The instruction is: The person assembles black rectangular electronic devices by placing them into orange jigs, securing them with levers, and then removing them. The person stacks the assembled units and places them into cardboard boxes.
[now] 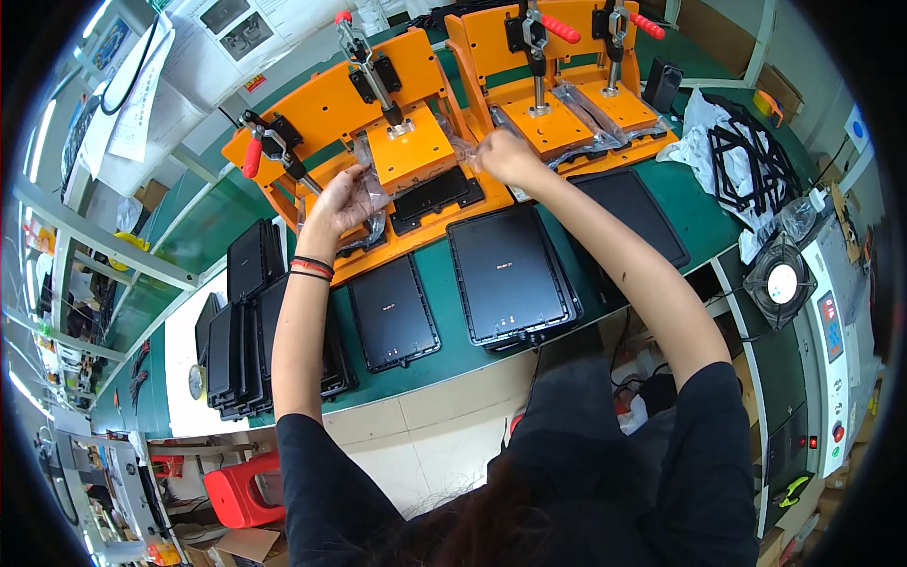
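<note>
Two hands at an orange press

A flat black part (430, 194) sits on the orange press (319, 98), just in front of its orange block (406, 154). The left hand (346, 200) is left of the block, fingers bent, by some clear plastic (377, 201). The right hand (508, 157) is right of the block, fingers curled in. I cannot tell if either hand pinches anything. Nearer the person, a black case (394, 314) lies on the green table (709, 224), beside a stack of black cases (512, 274).
</note>
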Available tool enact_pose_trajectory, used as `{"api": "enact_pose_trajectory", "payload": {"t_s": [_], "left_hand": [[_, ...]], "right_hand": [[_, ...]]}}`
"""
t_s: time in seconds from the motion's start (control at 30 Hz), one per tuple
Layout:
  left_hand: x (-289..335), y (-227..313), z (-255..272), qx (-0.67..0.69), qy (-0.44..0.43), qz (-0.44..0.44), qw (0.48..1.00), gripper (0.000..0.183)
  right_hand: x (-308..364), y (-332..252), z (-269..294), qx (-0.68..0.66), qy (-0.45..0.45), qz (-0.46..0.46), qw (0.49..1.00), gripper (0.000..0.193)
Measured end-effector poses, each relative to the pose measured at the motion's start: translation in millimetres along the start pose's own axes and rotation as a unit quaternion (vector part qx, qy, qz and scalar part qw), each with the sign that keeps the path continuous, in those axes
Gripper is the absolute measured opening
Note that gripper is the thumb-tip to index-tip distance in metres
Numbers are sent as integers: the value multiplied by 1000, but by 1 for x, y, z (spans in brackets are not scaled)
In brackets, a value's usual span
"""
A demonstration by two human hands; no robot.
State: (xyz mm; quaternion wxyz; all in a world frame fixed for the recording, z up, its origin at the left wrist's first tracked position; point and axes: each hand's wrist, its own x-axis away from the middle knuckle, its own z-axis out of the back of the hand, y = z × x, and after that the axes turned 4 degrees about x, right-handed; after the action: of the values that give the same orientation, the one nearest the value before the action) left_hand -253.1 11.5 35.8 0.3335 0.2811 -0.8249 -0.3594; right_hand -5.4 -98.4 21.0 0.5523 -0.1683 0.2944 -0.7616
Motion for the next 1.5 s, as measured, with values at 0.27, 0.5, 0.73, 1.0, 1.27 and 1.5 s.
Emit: {"api": "enact_pose_trajectory", "payload": {"t_s": [0.27,0.5,0.73,1.0,1.27,1.5], "left_hand": [[10,-3,-7,22,-66,75,995,38],[19,-11,-18,107,-44,69,991,41],[22,-8,9,151,-84,135,976,53],[12,-2,35,81,-72,128,986,48],[11,-1,7,-30,51,57,997,28],[42,-13,-18,-213,23,20,977,26]], "right_hand": [[-21,-13,-16,-244,-82,-119,959,39],[-27,-6,5,-544,-173,-240,785,26],[-21,14,9,-543,-295,-260,742,10],[-11,-2,26,-167,-262,-141,940,16],[-11,17,35,-164,-366,-44,915,34],[-10,-8,49,-426,-291,-194,835,81]]}}
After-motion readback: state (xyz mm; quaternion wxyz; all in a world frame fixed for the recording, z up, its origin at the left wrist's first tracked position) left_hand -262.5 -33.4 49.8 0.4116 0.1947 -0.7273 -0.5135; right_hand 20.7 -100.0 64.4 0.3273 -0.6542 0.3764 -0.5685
